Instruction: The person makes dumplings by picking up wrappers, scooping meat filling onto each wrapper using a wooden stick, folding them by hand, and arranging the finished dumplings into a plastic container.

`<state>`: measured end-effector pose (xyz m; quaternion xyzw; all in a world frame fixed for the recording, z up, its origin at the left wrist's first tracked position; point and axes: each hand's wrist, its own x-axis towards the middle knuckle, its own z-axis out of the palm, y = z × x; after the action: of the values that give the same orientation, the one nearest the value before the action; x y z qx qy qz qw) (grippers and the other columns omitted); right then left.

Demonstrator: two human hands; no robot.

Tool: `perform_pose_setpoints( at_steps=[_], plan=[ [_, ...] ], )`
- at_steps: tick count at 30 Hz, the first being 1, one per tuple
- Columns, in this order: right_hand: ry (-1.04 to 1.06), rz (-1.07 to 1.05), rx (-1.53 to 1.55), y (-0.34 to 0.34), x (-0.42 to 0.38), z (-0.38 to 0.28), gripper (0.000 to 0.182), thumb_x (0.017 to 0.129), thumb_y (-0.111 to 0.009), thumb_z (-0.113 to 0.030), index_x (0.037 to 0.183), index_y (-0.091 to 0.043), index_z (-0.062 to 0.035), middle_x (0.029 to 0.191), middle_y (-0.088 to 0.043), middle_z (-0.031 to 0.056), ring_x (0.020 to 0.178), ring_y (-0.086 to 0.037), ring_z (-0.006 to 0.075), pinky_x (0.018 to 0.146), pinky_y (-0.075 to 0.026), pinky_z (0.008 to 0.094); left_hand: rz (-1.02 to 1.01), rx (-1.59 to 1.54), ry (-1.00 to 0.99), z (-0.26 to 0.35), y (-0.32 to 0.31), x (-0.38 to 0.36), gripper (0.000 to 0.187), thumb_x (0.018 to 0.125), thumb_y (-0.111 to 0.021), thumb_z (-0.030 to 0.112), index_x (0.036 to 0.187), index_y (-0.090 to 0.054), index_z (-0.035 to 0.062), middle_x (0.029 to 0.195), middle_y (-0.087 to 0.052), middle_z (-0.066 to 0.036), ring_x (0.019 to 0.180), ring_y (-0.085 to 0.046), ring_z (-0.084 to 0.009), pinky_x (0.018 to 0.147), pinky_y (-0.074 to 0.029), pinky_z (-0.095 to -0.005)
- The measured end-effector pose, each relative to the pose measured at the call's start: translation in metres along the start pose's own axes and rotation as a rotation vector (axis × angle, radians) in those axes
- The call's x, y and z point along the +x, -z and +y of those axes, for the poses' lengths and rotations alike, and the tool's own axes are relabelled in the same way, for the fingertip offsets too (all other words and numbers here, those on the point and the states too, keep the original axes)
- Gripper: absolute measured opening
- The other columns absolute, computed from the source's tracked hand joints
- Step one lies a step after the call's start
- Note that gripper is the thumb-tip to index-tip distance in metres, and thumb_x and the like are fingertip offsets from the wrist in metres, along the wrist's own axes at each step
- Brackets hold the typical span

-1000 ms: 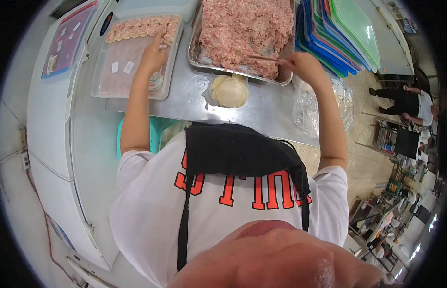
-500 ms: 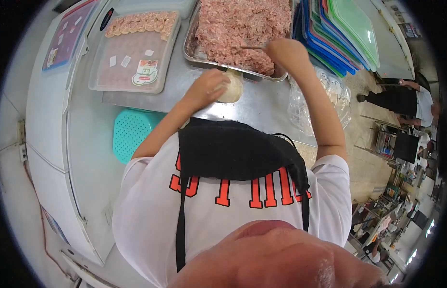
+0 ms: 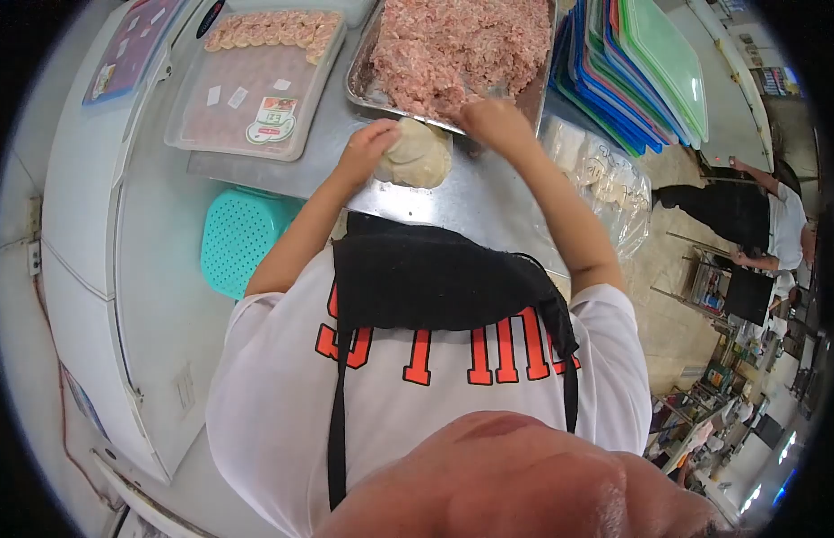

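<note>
A pale, round stack of dough wrappers (image 3: 419, 160) lies on the metal table in front of me. My left hand (image 3: 367, 152) is at its left side, fingers pinched on the edge of the top wrapper. Just beyond stands a deep metal tray (image 3: 363, 100) of pink minced meat (image 3: 462, 45). At the tray's near rim my right hand (image 3: 499, 125) is closed, its fingertips low by the meat. The thin stick-like tool seen in it half a second ago is mostly hidden behind the fingers now.
To the left, a lidded plastic box (image 3: 242, 117) shows rows of shaped pieces (image 3: 273, 34). A turquoise perforated basket (image 3: 242, 242) sits below the table edge. On the right are stacked coloured lids (image 3: 614, 72) and a clear bag of pale wrappers (image 3: 605, 184). A person (image 3: 748, 211) stands farther right.
My right hand has come down and left from over the meat to the tray's near rim. My left hand has drawn back leftward, uncovering more of the wrapper stack.
</note>
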<state>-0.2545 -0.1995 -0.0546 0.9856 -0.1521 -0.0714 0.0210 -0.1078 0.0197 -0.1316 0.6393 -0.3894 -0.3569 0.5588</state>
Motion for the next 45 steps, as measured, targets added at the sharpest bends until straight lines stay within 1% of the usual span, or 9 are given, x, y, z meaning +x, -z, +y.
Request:
perform_pose_setpoints(
  at_steps=[2, 8, 13, 23, 27, 29, 34, 39, 45],
  plan=[
    [0.038, 0.070, 0.115, -0.002, -0.004, -0.004, 0.037, 0.090, -0.052, -0.035, 0.079, -0.069, -0.0043, 0.081, -0.067, 0.0189, 0.080, -0.067, 0.0348, 0.071, -0.052, 0.0444, 0.107, -0.841, 0.183, -0.012, 0.008, 0.005, 0.029, 0.090, -0.063, 0.017, 0.115, -0.060, 0.0014, 0.110, -0.065, -0.005, 0.096, -0.061, -0.0116, 0.082, -0.049, -0.0289],
    [-0.099, -0.017, 0.708, 0.035, -0.029, 0.005, 0.041, 0.094, -0.049, -0.038, 0.085, -0.067, -0.0019, 0.081, -0.065, 0.0201, 0.081, -0.064, 0.0371, 0.073, -0.049, 0.0461, 0.311, -0.688, 0.110, 0.038, 0.026, 0.004, 0.031, 0.091, -0.063, 0.017, 0.118, -0.059, 0.0032, 0.111, -0.065, -0.006, 0.100, -0.063, -0.0151, 0.085, -0.050, -0.0274],
    [-0.077, 0.219, 0.082, 0.032, 0.000, 0.004, 0.038, 0.093, -0.051, -0.039, 0.084, -0.064, -0.0049, 0.078, -0.067, 0.0182, 0.078, -0.065, 0.0356, 0.067, -0.050, 0.0463, 0.482, -0.764, 0.003, 0.058, 0.055, 0.016, 0.029, 0.092, -0.060, 0.014, 0.117, -0.059, -0.0012, 0.110, -0.066, -0.010, 0.100, -0.064, -0.0177, 0.086, -0.050, -0.0281],
    [-0.021, -0.023, 0.470, 0.006, 0.007, -0.005, 0.039, 0.094, -0.050, -0.039, 0.082, -0.067, -0.0056, 0.082, -0.066, 0.0199, 0.081, -0.065, 0.0380, 0.073, -0.050, 0.0505, 0.618, -0.770, -0.128, 0.055, 0.076, 0.015, 0.027, 0.093, -0.057, 0.009, 0.117, -0.057, -0.0022, 0.111, -0.064, -0.010, 0.101, -0.063, -0.0178, 0.088, -0.051, -0.0303],
    [-0.102, 0.066, 0.377, 0.031, 0.011, -0.035, 0.032, 0.092, -0.051, -0.031, 0.082, -0.068, -0.0054, 0.081, -0.067, 0.0192, 0.078, -0.066, 0.0380, 0.069, -0.051, 0.0498, 0.651, -0.841, -0.075, 0.050, 0.086, 0.016, 0.026, 0.093, -0.057, 0.009, 0.117, -0.057, -0.0017, 0.111, -0.063, -0.009, 0.101, -0.062, -0.0176, 0.088, -0.051, -0.0303],
    [-0.060, 0.080, -0.035, 0.034, 0.019, -0.053, 0.023, 0.081, -0.054, -0.020, 0.076, -0.069, -0.0039, 0.075, -0.068, 0.0190, 0.071, -0.069, 0.0334, 0.061, -0.054, 0.0466, 0.639, -0.867, -0.099, 0.055, 0.086, 0.019, 0.026, 0.093, -0.057, 0.011, 0.116, -0.056, -0.0015, 0.111, -0.063, -0.009, 0.102, -0.062, -0.0179, 0.089, -0.050, -0.0303],
    [0.023, 0.190, 0.051, 0.020, 0.033, -0.083, 0.017, 0.073, -0.057, -0.015, 0.072, -0.069, -0.0040, 0.074, -0.068, 0.0184, 0.068, -0.069, 0.0308, 0.057, -0.054, 0.0441, 0.659, -0.850, -0.136, 0.055, 0.084, 0.021, 0.026, 0.094, -0.056, 0.012, 0.117, -0.055, -0.0014, 0.111, -0.062, -0.010, 0.102, -0.061, -0.0183, 0.090, -0.050, -0.0310],
    [-0.081, 0.064, 0.522, 0.015, 0.036, -0.061, 0.031, 0.087, -0.055, -0.025, 0.082, -0.067, 0.0035, 0.076, -0.065, 0.0242, 0.078, -0.066, 0.0395, 0.070, -0.052, 0.0447, 0.690, -0.834, -0.155, 0.060, 0.091, 0.024, 0.025, 0.095, -0.053, 0.012, 0.117, -0.055, -0.0012, 0.113, -0.062, -0.011, 0.103, -0.061, -0.0195, 0.092, -0.050, -0.0327],
    [-0.320, 0.034, 0.980, 0.031, 0.009, -0.043, 0.036, 0.092, -0.056, -0.033, 0.094, -0.067, 0.0009, 0.088, -0.067, 0.0230, 0.086, -0.066, 0.0313, 0.075, -0.048, 0.0406, 0.455, -1.034, 0.017, 0.061, 0.057, 0.062, 0.035, 0.099, -0.046, 0.019, 0.124, -0.048, -0.0059, 0.120, -0.058, -0.017, 0.111, -0.058, -0.0304, 0.100, -0.046, -0.0417]
  ],
)
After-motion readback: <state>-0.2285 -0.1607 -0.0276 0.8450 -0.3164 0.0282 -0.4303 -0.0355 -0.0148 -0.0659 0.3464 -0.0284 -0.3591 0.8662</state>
